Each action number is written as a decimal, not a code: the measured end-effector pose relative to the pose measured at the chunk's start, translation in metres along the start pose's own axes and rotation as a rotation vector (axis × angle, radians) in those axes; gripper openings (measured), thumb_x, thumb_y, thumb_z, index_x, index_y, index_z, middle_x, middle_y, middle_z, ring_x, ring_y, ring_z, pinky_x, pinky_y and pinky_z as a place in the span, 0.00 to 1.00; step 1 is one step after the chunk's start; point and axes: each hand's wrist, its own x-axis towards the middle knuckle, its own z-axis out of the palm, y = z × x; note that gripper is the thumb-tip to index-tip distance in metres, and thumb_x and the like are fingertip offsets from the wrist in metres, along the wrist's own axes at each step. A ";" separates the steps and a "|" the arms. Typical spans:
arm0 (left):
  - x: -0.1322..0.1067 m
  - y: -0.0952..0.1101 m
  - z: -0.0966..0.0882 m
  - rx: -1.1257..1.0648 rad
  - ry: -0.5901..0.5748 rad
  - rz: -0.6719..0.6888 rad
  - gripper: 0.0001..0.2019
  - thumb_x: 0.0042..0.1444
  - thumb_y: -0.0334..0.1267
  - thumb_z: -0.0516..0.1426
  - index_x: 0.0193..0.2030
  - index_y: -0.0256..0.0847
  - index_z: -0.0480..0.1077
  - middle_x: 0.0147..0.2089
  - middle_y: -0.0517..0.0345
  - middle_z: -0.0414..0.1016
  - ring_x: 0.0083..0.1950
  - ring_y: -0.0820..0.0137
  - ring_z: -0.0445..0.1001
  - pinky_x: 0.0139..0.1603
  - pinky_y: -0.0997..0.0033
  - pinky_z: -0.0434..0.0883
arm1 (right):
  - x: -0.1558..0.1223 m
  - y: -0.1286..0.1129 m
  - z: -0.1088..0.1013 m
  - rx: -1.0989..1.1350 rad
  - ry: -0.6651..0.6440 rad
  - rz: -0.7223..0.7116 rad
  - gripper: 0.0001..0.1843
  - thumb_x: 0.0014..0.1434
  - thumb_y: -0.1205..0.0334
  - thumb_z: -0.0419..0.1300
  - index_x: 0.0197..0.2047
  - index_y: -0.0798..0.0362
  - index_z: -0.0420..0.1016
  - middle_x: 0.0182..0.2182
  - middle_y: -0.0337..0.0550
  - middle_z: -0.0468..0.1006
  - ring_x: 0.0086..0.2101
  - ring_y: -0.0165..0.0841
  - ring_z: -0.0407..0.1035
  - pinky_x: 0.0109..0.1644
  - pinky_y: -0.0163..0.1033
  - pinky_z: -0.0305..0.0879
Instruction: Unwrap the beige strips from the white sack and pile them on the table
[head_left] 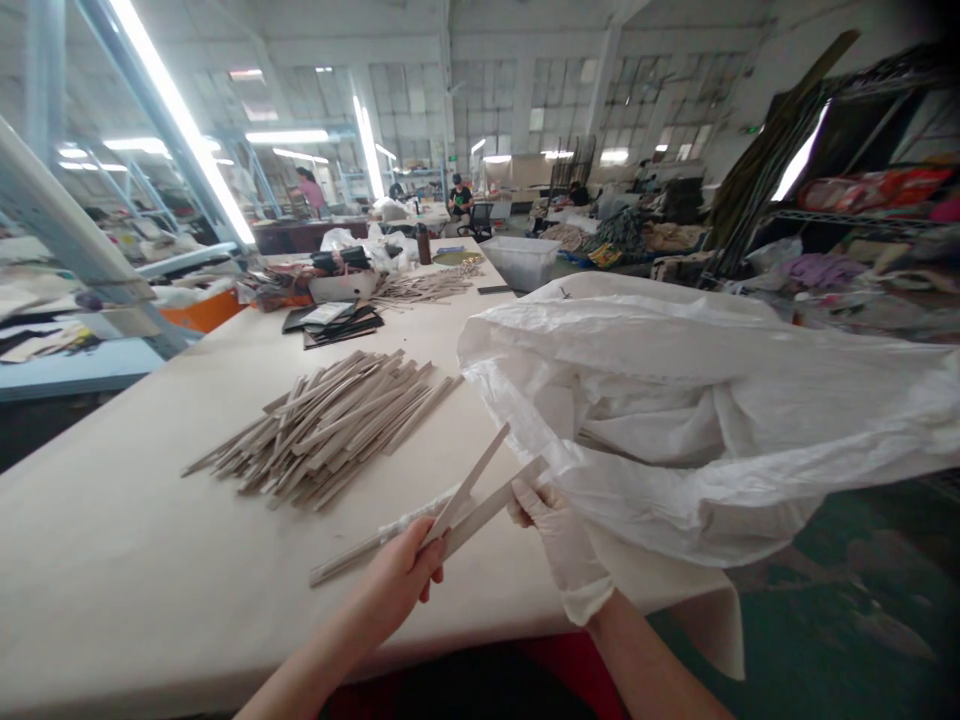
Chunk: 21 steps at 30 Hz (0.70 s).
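My bare left hand (409, 578) is closed on thin beige strips (480, 500) that fan out up and to the right. My right hand (559, 545), in a white glove, pinches the far end of one of those strips. Both hands are above the near edge of the long beige table (112, 560). A large translucent white plastic bag (705, 400) lies open just right of my hands, with more strips faintly visible inside. A big loose pile of the same strips (330, 425) lies on the table to the upper left.
Further along the table are dark flat pieces (337, 322), another strip pile (424, 287), a clear tub (521, 260) and bags. People sit at far tables. Racks and cluttered goods (847, 200) fill the right; a metal frame (67, 240) stands at the left.
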 end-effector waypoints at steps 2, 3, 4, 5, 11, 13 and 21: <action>-0.002 -0.008 -0.003 -0.026 0.106 -0.022 0.14 0.57 0.46 0.43 0.40 0.39 0.61 0.23 0.66 0.64 0.19 0.77 0.60 0.20 0.77 0.59 | -0.004 0.003 0.008 -0.002 -0.110 0.024 0.22 0.45 0.41 0.60 0.24 0.55 0.68 0.16 0.35 0.65 0.20 0.26 0.56 0.26 0.35 0.52; -0.003 -0.010 -0.004 -0.031 0.152 -0.033 0.15 0.57 0.48 0.43 0.40 0.39 0.61 0.22 0.67 0.62 0.18 0.77 0.58 0.19 0.78 0.58 | -0.007 0.004 0.011 0.002 -0.207 0.058 0.23 0.46 0.40 0.59 0.28 0.56 0.70 0.17 0.36 0.67 0.19 0.26 0.58 0.25 0.35 0.53; -0.004 -0.011 -0.006 -0.026 0.178 -0.047 0.16 0.56 0.49 0.44 0.39 0.39 0.62 0.21 0.68 0.60 0.18 0.77 0.57 0.18 0.78 0.57 | -0.009 0.004 0.014 0.010 -0.285 0.089 0.25 0.46 0.39 0.58 0.32 0.56 0.71 0.18 0.36 0.68 0.19 0.27 0.59 0.25 0.35 0.54; -0.005 -0.012 -0.009 -0.012 0.181 -0.064 0.16 0.55 0.50 0.46 0.36 0.40 0.62 0.20 0.68 0.59 0.18 0.77 0.56 0.18 0.78 0.56 | -0.010 0.003 0.015 0.007 -0.320 0.110 0.27 0.45 0.38 0.58 0.32 0.56 0.71 0.18 0.37 0.68 0.19 0.27 0.59 0.24 0.35 0.54; -0.008 -0.006 -0.004 -0.004 0.122 -0.070 0.15 0.52 0.52 0.49 0.27 0.41 0.61 0.16 0.69 0.54 0.16 0.78 0.54 0.17 0.78 0.54 | -0.012 0.000 0.022 0.105 -0.135 0.048 0.35 0.50 0.31 0.44 0.33 0.55 0.73 0.13 0.32 0.57 0.17 0.25 0.50 0.22 0.34 0.49; -0.007 -0.009 0.001 -0.002 0.137 -0.036 0.16 0.53 0.52 0.47 0.27 0.41 0.62 0.16 0.69 0.55 0.17 0.77 0.55 0.17 0.78 0.55 | -0.019 0.009 0.031 0.010 -0.278 0.088 0.39 0.50 0.29 0.40 0.27 0.56 0.73 0.12 0.34 0.58 0.16 0.26 0.52 0.20 0.35 0.49; 0.010 -0.076 -0.051 0.533 0.374 0.078 0.15 0.54 0.45 0.46 0.42 0.45 0.68 0.41 0.56 0.75 0.40 0.64 0.73 0.42 0.70 0.67 | 0.027 -0.046 -0.052 0.167 0.123 -0.082 0.19 0.53 0.46 0.55 0.39 0.53 0.74 0.17 0.33 0.66 0.18 0.23 0.56 0.22 0.29 0.54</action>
